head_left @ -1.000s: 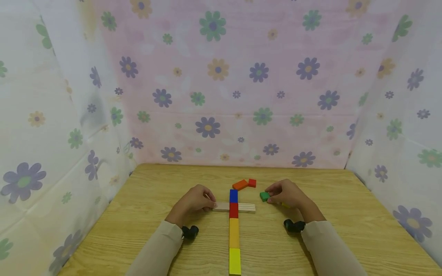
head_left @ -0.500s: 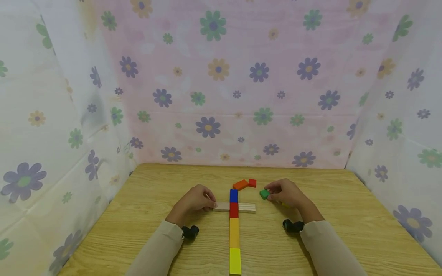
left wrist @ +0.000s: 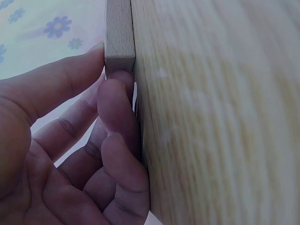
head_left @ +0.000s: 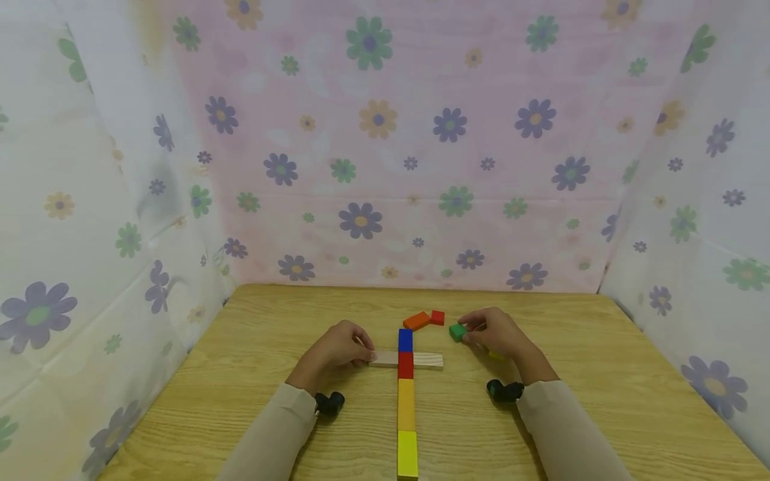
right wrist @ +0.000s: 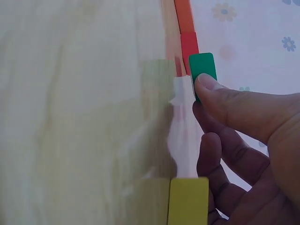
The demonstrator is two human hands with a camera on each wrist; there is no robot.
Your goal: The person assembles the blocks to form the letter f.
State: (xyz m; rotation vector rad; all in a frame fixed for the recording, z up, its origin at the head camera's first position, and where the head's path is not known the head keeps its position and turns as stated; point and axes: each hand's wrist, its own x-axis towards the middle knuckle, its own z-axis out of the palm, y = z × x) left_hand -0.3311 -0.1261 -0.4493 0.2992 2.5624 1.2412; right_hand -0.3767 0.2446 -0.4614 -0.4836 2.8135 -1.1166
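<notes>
My right hand (head_left: 496, 332) pinches a small green block (right wrist: 203, 65) between thumb and fingers, and the block shows clear of the table in the right wrist view. My left hand (head_left: 344, 345) holds the end of a plain wooden block (left wrist: 120, 35), thumb on its side and fingers curled at its end. Beside that block runs a row of coloured blocks: a blue block (head_left: 406, 340) at the far end, a red block (head_left: 406, 365), an orange-yellow block (head_left: 406, 405) and a yellow block (head_left: 407, 454) nearest me. Another plain wooden piece (head_left: 428, 361) extends from the red block's right side.
Behind the blue block lie an orange block (head_left: 416, 321) and a small red block (head_left: 438, 317). A yellow block (right wrist: 188, 201) stands by my right hand, mostly hidden by it in the head view. Flowered cloth (head_left: 373, 167) surrounds the wooden table (head_left: 252, 427).
My right hand has carried the green block a little farther away and slightly left, closer to the small red block. The left hand and the row have stayed in place.
</notes>
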